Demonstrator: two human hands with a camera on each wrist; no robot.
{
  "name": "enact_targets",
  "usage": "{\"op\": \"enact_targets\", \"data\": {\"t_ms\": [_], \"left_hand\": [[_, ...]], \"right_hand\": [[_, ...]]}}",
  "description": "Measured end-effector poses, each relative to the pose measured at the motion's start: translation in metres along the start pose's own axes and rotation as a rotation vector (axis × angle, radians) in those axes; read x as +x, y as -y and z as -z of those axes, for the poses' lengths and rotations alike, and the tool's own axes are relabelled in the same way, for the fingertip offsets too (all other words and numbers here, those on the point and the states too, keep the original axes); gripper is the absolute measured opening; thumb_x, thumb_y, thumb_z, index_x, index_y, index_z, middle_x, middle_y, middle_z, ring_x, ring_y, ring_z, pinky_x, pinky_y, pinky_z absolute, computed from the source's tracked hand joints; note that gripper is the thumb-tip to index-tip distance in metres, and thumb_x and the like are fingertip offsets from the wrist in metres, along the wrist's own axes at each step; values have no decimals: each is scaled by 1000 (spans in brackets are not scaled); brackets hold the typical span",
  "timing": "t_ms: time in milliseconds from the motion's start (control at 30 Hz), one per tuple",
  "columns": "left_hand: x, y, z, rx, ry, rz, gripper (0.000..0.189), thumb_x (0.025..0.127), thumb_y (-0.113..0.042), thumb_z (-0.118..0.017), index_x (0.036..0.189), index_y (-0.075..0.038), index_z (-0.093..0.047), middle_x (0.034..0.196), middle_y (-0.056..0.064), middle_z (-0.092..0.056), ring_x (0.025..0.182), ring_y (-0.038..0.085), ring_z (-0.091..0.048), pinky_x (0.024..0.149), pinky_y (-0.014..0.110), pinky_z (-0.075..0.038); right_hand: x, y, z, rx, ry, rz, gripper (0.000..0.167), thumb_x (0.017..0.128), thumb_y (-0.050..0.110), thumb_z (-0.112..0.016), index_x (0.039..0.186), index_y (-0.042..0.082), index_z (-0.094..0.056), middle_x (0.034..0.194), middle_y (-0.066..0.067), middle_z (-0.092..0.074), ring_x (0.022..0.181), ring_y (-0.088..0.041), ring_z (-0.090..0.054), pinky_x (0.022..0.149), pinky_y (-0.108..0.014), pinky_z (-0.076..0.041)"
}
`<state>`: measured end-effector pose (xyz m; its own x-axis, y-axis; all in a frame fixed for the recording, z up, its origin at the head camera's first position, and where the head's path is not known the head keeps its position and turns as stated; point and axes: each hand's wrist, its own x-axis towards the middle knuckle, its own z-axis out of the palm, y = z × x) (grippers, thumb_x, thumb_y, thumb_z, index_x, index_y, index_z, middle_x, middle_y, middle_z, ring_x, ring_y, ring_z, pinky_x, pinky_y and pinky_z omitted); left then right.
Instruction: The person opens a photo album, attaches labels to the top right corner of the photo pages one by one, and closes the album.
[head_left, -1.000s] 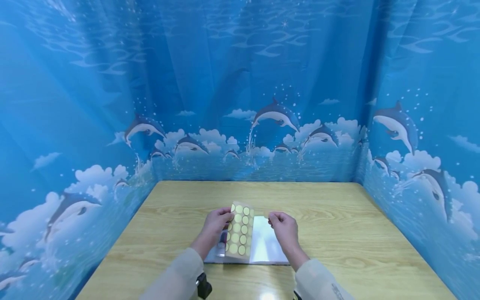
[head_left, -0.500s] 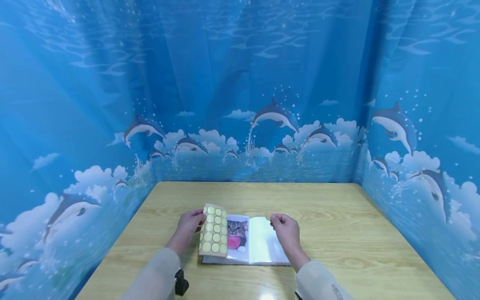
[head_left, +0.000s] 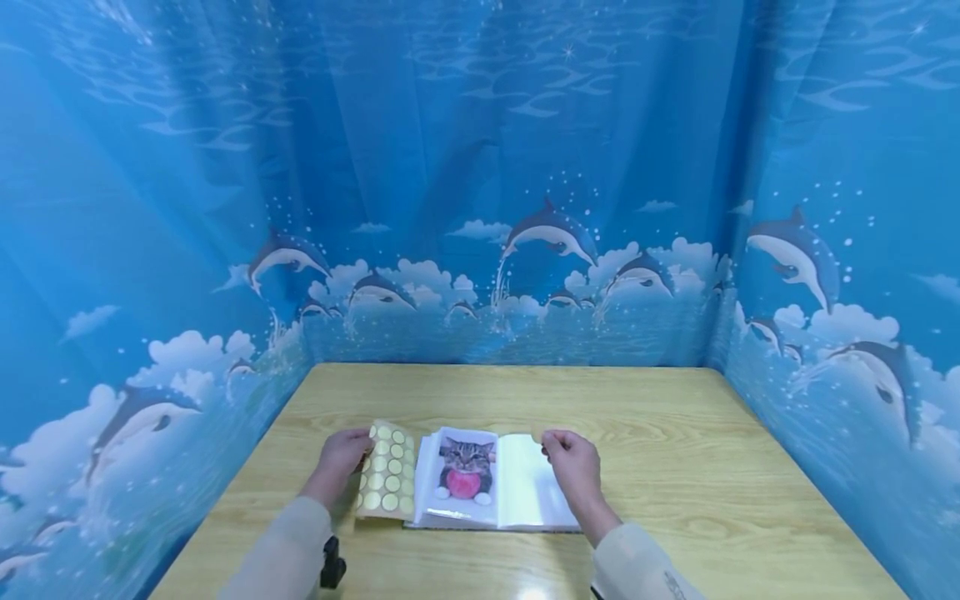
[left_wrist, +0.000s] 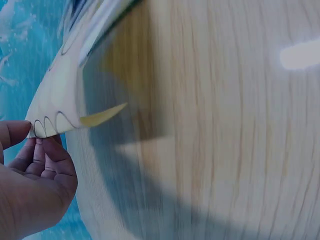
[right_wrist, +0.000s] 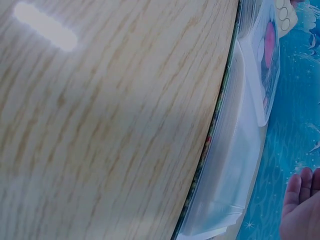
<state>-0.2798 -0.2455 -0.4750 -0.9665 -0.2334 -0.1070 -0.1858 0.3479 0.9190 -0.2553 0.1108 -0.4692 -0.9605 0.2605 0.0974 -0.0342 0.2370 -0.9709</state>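
Left of the open photo album, my left hand pinches a sheet of round yellow stickers by its far left edge. In the left wrist view, the thumb and fingers hold the sheet's edge, and its free corner curls. A cat picture with a pink ball fills the album's left page; the right page is white and glossy. Over that page's right side my right hand pinches a small pale piece, apparently a sticker. Its thumb and index finger are out of the right wrist view.
The album lies flat on a wood-grain table, its near edge towards me. Blue curtains printed with dolphins stand behind the table and at both sides. Light glares on the table's near edge.
My left hand has carried the sticker sheet leftwards off the album, uncovering the cat picture. My right hand has stayed almost still over the right page.
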Motion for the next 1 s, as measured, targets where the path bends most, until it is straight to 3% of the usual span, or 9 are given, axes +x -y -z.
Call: {"op": "enact_targets", "data": {"t_ms": [167, 367, 633, 833, 1000], "left_hand": [[0, 3, 13, 61, -37, -6, 44, 93, -6, -52, 131, 17, -50, 126, 35, -55, 103, 40, -59, 91, 46, -52], [-5, -4, 17, 133, -66, 8, 51, 93, -9, -51, 137, 15, -43, 138, 38, -43, 124, 52, -43, 108, 59, -35], [-10, -16, -8, 142, -59, -12, 53, 95, -14, -55, 140, 11, -42, 140, 38, -41, 129, 52, -39, 110, 61, -31], [-11, -21, -29, 185, -40, -107, 50, 96, -17, -58, 136, 11, -48, 136, 37, -46, 125, 52, -45, 106, 60, -38], [-17, -26, -49, 272, -10, -249, 48, 95, -17, -62, 133, 11, -52, 135, 34, -50, 126, 49, -47, 106, 58, -38]], "right_hand": [[-2, 2, 1, 0, 3, -8, 23, 96, 15, -63, 106, -5, -71, 92, -16, -72, 91, -36, -66, 72, -29, -55], [-3, 1, 0, -8, 5, -18, 22, 96, 16, -63, 104, -3, -71, 91, -12, -72, 91, -35, -66, 74, -31, -56], [-3, -1, 0, -18, 4, -38, 21, 96, 17, -63, 105, -1, -72, 96, -15, -72, 92, -34, -66, 75, -32, -56], [-2, -2, 0, -32, 1, -18, 22, 96, 16, -64, 104, -2, -72, 95, -18, -72, 90, -34, -67, 72, -30, -56], [-1, -3, -1, -48, -7, -11, 22, 95, 16, -64, 103, -3, -72, 90, -13, -72, 88, -33, -67, 70, -28, -55]]}}
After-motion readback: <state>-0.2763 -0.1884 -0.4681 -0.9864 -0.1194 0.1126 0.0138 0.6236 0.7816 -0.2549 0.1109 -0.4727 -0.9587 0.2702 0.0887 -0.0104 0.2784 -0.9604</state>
